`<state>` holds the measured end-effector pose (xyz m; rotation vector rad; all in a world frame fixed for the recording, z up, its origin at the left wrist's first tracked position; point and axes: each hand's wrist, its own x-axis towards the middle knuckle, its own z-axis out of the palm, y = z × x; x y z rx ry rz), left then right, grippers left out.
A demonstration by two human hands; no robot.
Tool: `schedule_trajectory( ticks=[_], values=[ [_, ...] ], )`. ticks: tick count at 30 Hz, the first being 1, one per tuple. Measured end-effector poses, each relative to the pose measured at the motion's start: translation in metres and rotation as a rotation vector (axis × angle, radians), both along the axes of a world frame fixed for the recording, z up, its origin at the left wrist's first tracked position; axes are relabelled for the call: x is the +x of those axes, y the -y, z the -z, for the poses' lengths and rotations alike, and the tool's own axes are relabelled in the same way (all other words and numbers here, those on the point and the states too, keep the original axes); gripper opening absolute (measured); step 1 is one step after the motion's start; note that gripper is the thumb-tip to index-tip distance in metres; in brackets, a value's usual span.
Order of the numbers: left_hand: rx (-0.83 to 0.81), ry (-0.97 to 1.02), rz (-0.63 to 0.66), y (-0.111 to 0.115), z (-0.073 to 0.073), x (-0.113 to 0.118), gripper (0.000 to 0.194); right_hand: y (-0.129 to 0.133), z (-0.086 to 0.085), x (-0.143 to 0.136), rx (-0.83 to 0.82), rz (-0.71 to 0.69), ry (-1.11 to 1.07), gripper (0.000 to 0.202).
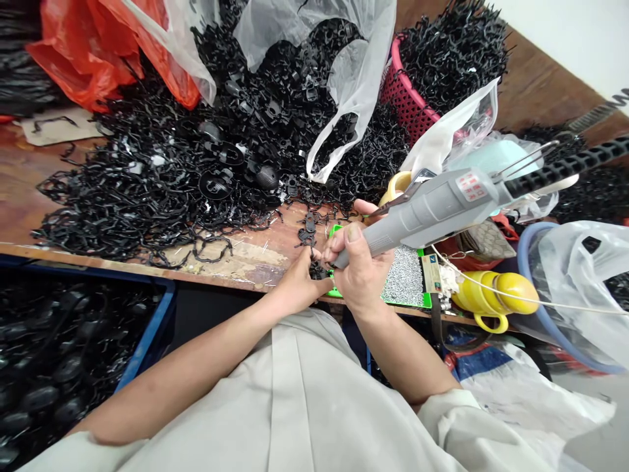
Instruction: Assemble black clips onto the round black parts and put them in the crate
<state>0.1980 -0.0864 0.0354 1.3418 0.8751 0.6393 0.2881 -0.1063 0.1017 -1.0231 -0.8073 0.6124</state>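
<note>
In the head view my right hand [363, 272] is wrapped round a grey electric screwdriver [422, 213], which is tilted with its lower end toward my left hand. A black coiled cord [570, 164] runs from its upper end. My left hand [299, 282] is closed at the table's front edge, fingertips on a small black plastic part [317, 267]; most of that part is hidden. Just beyond it lies another black plastic piece [308, 226]. Under my right hand is a green tray [426, 299] holding many tiny silvery pieces.
Black plastic parts [162, 183] are heaped over the wooden table [246, 259]. A pink basket [410, 85] of black parts stands at the back right. To the right are a yellow bottle [491, 292] and a blue basin [528, 262]. A blue crate [147, 341] sits at lower left.
</note>
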Motion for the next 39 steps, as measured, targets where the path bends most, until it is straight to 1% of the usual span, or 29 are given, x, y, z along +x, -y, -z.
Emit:
schedule_trajectory(
  ticks=[3,5,9,20,23,26,30,36,39],
  values=[
    [-0.041,0.032,0.062,-0.001,-0.002,-0.005,0.042,-0.002,0.0,0.0,-0.024,0.02,-0.034,0.043],
    [-0.09,0.068,0.079,-0.001,-0.003,-0.007,0.04,-0.004,0.001,-0.001,-0.029,0.022,-0.058,0.045],
    [-0.167,0.111,0.082,0.0,-0.005,-0.008,0.042,-0.006,0.0,-0.001,-0.035,0.012,-0.099,0.045],
    [-0.246,0.16,0.095,0.001,-0.004,-0.007,0.043,-0.006,0.0,0.001,0.009,-0.022,-0.132,0.037],
    [-0.295,0.165,0.091,0.001,-0.005,-0.007,0.041,-0.005,-0.002,0.002,-0.007,-0.012,-0.121,0.037],
    [-0.309,0.146,0.085,0.001,-0.005,-0.008,0.037,-0.004,-0.004,0.002,0.014,-0.017,-0.136,0.033],
    [-0.244,0.108,0.099,0.0,-0.003,-0.008,0.037,-0.005,-0.003,0.003,0.04,-0.026,-0.154,0.031],
    [-0.042,0.063,0.075,0.0,0.004,-0.007,0.039,-0.006,-0.002,0.002,-0.018,-0.03,-0.15,0.037],
    [0.033,0.062,0.07,0.0,0.006,-0.007,0.038,-0.006,-0.001,0.002,-0.03,-0.037,-0.147,0.038]
  ],
)
